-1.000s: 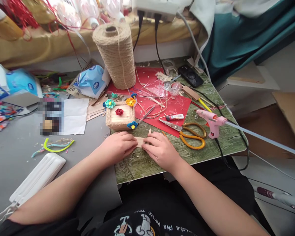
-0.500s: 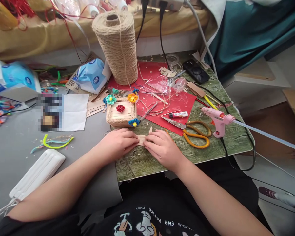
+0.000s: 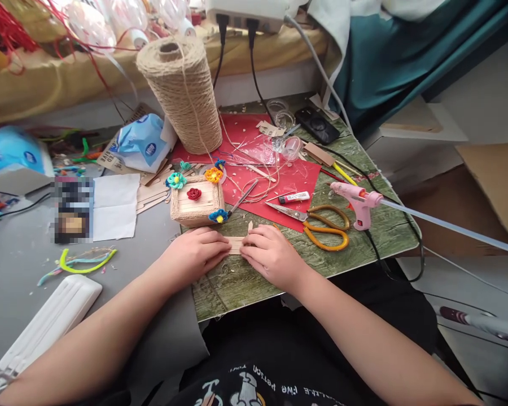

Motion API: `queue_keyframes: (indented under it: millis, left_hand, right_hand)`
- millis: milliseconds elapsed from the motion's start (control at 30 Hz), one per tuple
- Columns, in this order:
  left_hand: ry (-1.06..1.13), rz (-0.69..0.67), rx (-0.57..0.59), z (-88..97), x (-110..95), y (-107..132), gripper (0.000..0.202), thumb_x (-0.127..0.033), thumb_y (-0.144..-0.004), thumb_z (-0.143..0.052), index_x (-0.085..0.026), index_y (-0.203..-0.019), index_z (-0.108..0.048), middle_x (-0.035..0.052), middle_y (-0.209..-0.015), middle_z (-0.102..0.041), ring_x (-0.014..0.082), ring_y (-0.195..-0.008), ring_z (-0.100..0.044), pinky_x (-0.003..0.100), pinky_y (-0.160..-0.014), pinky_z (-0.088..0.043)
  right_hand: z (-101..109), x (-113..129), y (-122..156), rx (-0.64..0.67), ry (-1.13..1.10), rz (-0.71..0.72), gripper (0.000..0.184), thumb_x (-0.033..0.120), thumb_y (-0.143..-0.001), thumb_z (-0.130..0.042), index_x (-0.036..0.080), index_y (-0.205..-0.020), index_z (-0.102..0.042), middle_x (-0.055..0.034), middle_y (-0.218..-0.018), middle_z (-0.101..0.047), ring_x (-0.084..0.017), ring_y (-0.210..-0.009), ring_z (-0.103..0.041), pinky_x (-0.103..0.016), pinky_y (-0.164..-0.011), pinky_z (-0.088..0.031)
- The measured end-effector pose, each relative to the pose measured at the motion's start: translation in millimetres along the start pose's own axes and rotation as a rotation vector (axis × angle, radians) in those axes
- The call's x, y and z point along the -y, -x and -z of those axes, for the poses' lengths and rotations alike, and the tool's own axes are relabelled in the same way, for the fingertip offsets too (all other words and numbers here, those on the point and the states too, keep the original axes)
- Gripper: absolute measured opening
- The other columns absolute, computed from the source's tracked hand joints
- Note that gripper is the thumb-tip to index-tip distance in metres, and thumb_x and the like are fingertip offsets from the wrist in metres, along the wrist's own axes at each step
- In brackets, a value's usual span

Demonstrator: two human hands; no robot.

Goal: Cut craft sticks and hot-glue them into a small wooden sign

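Wooden craft sticks (image 3: 236,246) lie side by side on the green wood-patterned mat, with their ends hidden under my fingers. My left hand (image 3: 198,251) presses its fingers together over the left end of the sticks. At the right end, my right hand (image 3: 271,254) holds them with curled fingers, and one short cut stick (image 3: 250,226) pokes up beside its fingertips. Just behind my left hand stands a small box (image 3: 197,203) of sticks edged with twine. A red rose and several blue, orange and teal flowers decorate its top.
Scissors (image 3: 322,223) with orange handles and a pink glue gun (image 3: 358,203) lie to the right. Behind the box stands a tall twine spool (image 3: 182,96) near red paper (image 3: 296,172). A white power bank (image 3: 53,324) lies at left, a black phone (image 3: 317,125) at the back.
The view has shifted, so most things on the table appear a little further left and lower. Both hands stay on the craft sticks with much the same grip.
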State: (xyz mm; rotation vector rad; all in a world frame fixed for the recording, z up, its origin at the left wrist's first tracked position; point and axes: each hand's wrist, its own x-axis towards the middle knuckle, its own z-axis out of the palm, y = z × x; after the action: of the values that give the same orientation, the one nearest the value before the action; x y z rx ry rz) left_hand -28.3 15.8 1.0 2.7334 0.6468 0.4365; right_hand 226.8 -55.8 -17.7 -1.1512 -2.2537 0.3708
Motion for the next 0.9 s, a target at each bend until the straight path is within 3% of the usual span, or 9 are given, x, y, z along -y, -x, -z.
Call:
queue_keyframes:
  millis: [433,567,900]
  left_hand:
    - [0.010,0.017,0.021,-0.8,0.2,1.1,0.018,-0.028,-0.104,-0.061,-0.022,-0.110,-0.076,0.0060,-0.106,-0.077,0.0191,-0.092,-0.069,0.034,-0.085,-0.057]
    - [-0.026,-0.014,0.024,0.3,-0.2,0.3,0.018,-0.028,-0.104,-0.060,-0.021,-0.110,-0.075,0.0059,-0.104,-0.076,0.0196,-0.092,-0.069,0.034,-0.083,-0.057]
    - [-0.052,0.001,0.035,-0.2,-0.6,0.5,0.017,-0.028,-0.104,-0.059,-0.022,-0.110,-0.074,0.0083,-0.112,-0.073,0.0204,-0.099,-0.068,0.036,-0.089,-0.058]
  right_hand:
    - [-1.5,-2.2,1.7,-0.004,-0.101,-0.051,0.016,0.021,-0.102,-0.063,0.023,-0.108,-0.077,-0.0074,-0.113,-0.076,-0.027,-0.116,-0.062,-0.049,-0.106,-0.051]
    - [-2.2,-3.4,3.1,-0.021,-0.110,-0.071,0.023,0.021,-0.101,-0.064,0.023,-0.122,-0.075,-0.0092,-0.124,-0.075,-0.029,-0.123,-0.062,-0.052,-0.108,-0.052]
    - [-3.9,-5.8,2.0,-0.036,-0.144,-0.105,0.031,0.020,-0.095,-0.072,0.023,-0.126,-0.074,-0.0091,-0.122,-0.077,-0.029,-0.121,-0.063,-0.052,-0.107,-0.053]
